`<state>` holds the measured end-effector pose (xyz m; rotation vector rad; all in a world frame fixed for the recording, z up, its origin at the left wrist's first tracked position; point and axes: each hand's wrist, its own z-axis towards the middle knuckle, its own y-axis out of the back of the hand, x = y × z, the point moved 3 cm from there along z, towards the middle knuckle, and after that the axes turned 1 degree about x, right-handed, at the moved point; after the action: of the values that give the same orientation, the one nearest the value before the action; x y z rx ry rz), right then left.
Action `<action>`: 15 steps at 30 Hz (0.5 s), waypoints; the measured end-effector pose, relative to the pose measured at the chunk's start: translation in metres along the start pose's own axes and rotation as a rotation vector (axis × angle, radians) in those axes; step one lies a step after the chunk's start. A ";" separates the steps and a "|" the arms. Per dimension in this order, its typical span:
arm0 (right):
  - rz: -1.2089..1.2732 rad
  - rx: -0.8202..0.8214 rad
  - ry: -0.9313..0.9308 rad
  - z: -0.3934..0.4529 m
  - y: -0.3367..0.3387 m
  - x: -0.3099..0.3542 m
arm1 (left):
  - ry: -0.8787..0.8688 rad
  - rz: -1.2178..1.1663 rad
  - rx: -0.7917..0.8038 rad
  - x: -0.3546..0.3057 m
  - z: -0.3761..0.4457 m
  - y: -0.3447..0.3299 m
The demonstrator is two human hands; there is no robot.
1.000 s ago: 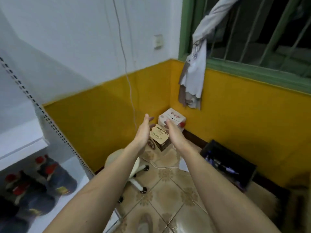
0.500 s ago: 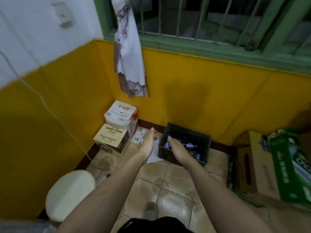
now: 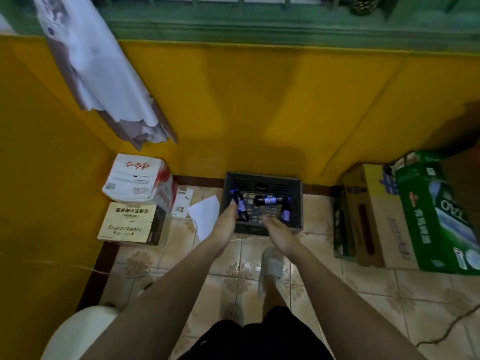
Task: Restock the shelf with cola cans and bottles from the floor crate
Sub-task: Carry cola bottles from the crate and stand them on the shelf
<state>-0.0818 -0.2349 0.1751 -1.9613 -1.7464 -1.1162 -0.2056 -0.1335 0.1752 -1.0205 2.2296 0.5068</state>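
A dark plastic crate [image 3: 296,189] stands on the tiled floor against the yellow wall. Three dark cola bottles with blue labels lie in it: one at the left [image 3: 241,205], one across the back [image 3: 267,200], one at the right [image 3: 286,212]. My left hand [image 3: 226,224] reaches over the crate's front left corner, fingers apart, its fingertips just short of the left bottle. My right hand [image 3: 278,231] is over the crate's front rim, palm turned inward, holding nothing. No shelf is in view.
Two stacked cardboard boxes [image 3: 135,203] sit in the left corner, with a white sheet of paper [image 3: 205,216] beside the crate. A brown carton [image 3: 368,216] and a green carton [image 3: 436,216] stand at the right. A white stool [image 3: 78,331] is at bottom left. A cloth [image 3: 98,74] hangs from the window.
My view has swung from the shelf side to the right and down onto the crate. Both hands have moved forward and down to the crate's front edge.
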 end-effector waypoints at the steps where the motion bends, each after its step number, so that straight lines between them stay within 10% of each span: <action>1: 0.012 0.005 -0.024 0.011 0.003 -0.004 | 0.031 -0.002 0.004 0.000 0.014 -0.005; 15: -0.070 0.112 -0.211 0.261 0.071 -0.060 | 0.237 0.052 -0.064 -0.001 0.220 -0.034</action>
<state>0.0788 -0.1203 -0.0195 -2.0254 -1.9518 -0.8377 -0.0950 -0.0287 0.0125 -1.1072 2.4674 0.5056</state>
